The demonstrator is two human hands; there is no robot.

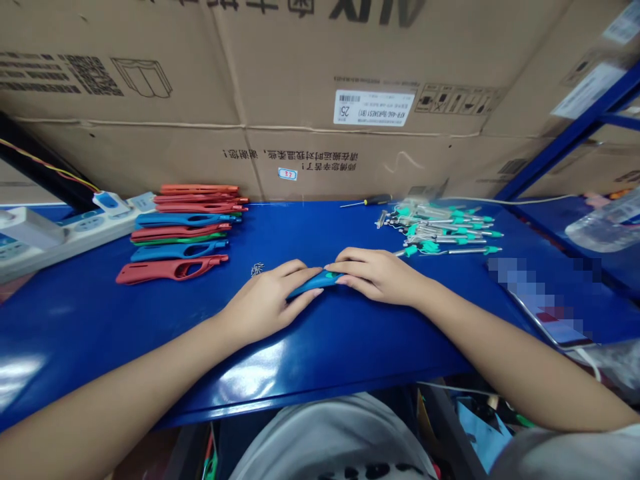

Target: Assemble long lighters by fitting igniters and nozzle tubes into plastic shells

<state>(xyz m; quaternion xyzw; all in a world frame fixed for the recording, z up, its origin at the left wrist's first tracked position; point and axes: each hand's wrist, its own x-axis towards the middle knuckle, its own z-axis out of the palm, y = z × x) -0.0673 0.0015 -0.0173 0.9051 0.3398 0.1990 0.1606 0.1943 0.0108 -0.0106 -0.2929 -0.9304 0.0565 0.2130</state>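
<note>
A blue plastic lighter body (315,281) with a bit of green on it lies across both hands over the middle of the blue table. My left hand (270,293) grips its left end between thumb and fingers. The fingers of my right hand (377,275) are closed on its right end, where a metal tip (400,253) pokes out beyond the fingers. Just behind my left hand is a small heap of screws (257,269). To the right, behind my right hand, lies a pile of metal tubes with green parts and wires (445,230).
Red, blue, green and orange lighter casings (175,269) are lined up at the left, beside a power strip (85,227). A screwdriver (367,201) lies near the cardboard wall (300,107). A phone (545,307) with a cable and a clear plastic bottle (605,223) are at the right.
</note>
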